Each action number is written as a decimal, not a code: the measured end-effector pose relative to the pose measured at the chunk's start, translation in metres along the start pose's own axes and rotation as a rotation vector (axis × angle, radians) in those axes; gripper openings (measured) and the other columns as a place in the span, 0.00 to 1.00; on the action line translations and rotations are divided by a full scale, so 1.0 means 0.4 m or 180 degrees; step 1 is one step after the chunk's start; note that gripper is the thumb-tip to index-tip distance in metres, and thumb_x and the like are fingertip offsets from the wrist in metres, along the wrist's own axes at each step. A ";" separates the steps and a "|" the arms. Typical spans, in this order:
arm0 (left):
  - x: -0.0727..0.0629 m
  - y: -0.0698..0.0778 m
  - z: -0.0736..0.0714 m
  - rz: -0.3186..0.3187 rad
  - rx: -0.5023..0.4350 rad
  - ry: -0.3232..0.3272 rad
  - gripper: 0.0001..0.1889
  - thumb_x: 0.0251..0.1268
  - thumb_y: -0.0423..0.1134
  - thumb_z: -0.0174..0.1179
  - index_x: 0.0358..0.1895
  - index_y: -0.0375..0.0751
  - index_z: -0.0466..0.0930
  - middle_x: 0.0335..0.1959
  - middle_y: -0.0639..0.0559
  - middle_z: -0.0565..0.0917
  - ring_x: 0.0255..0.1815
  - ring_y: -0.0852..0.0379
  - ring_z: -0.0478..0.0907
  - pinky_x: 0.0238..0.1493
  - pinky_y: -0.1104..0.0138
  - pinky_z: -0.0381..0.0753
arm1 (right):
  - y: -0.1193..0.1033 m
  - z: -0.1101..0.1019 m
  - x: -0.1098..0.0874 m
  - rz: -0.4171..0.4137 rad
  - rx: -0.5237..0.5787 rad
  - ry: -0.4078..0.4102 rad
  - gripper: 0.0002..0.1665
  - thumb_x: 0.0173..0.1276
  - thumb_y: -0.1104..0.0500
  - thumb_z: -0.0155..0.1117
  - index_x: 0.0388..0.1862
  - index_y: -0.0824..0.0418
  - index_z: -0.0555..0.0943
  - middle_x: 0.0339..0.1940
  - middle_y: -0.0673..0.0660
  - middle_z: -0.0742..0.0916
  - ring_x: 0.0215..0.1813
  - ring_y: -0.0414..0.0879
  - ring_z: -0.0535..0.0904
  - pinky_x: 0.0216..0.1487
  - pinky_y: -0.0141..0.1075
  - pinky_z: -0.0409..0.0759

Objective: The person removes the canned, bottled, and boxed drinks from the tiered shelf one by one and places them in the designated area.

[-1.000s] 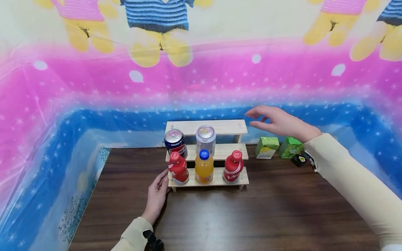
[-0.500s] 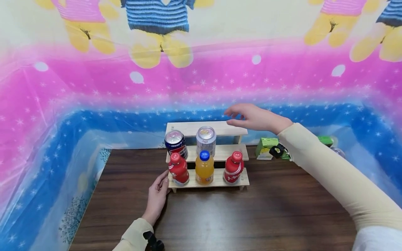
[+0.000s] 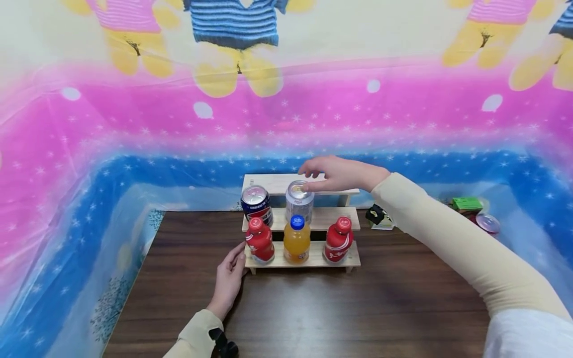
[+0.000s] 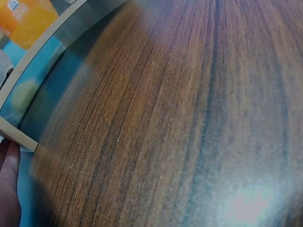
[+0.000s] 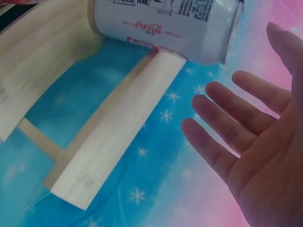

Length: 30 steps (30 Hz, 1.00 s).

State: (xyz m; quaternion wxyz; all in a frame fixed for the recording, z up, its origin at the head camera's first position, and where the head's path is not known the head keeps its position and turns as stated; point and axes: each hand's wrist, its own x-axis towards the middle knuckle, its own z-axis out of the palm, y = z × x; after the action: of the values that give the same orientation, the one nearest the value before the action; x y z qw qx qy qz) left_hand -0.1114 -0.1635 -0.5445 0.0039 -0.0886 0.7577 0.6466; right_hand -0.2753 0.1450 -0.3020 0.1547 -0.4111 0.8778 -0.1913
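Note:
A three-tier wooden display rack stands at the back of the table. My left hand holds the left end of its lowest shelf; in the left wrist view, fingers show beside a rack leg. My right hand hovers at the top of a silver Coca-Cola can on the middle shelf. In the right wrist view its spread fingers are apart from the can. A dark blue can stands left of the silver one. Below are two red bottles flanking an orange juice bottle.
A green box and a can lie right of the rack, beyond the right sleeve. Another small carton is partly hidden by the wrist camera. A patterned cloth rises behind the table.
My right hand has moved left, from right of the rack across the top shelf to the silver can. The left hand stays at the lowest shelf's end.

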 end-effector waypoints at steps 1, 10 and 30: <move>0.002 0.000 0.001 -0.0003 -0.0002 -0.0003 0.23 0.85 0.39 0.51 0.76 0.44 0.71 0.73 0.41 0.75 0.70 0.44 0.75 0.62 0.55 0.82 | 0.000 0.004 0.003 0.0029 0.0012 -0.0044 0.34 0.77 0.42 0.64 0.73 0.60 0.75 0.67 0.58 0.82 0.67 0.55 0.77 0.66 0.54 0.79; 0.005 -0.006 0.006 -0.0029 -0.0057 -0.0002 0.22 0.85 0.38 0.51 0.76 0.42 0.71 0.73 0.40 0.75 0.70 0.44 0.75 0.61 0.57 0.84 | -0.002 0.044 0.031 0.0139 0.0225 -0.0319 0.40 0.70 0.44 0.74 0.74 0.58 0.72 0.67 0.55 0.81 0.68 0.52 0.76 0.70 0.52 0.77; -0.001 -0.009 -0.002 0.0026 -0.0027 0.0029 0.22 0.85 0.39 0.51 0.76 0.42 0.71 0.73 0.40 0.75 0.70 0.43 0.75 0.62 0.59 0.83 | 0.057 0.098 0.036 0.0055 0.0563 -0.0139 0.40 0.67 0.47 0.77 0.73 0.53 0.70 0.62 0.51 0.84 0.64 0.49 0.81 0.67 0.50 0.81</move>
State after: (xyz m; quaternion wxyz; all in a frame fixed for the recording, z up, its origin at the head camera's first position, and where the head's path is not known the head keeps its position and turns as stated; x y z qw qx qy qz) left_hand -0.1102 -0.1647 -0.5478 -0.0025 -0.0884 0.7553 0.6494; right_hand -0.2824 0.1388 -0.3487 0.2112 -0.3923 0.8574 -0.2577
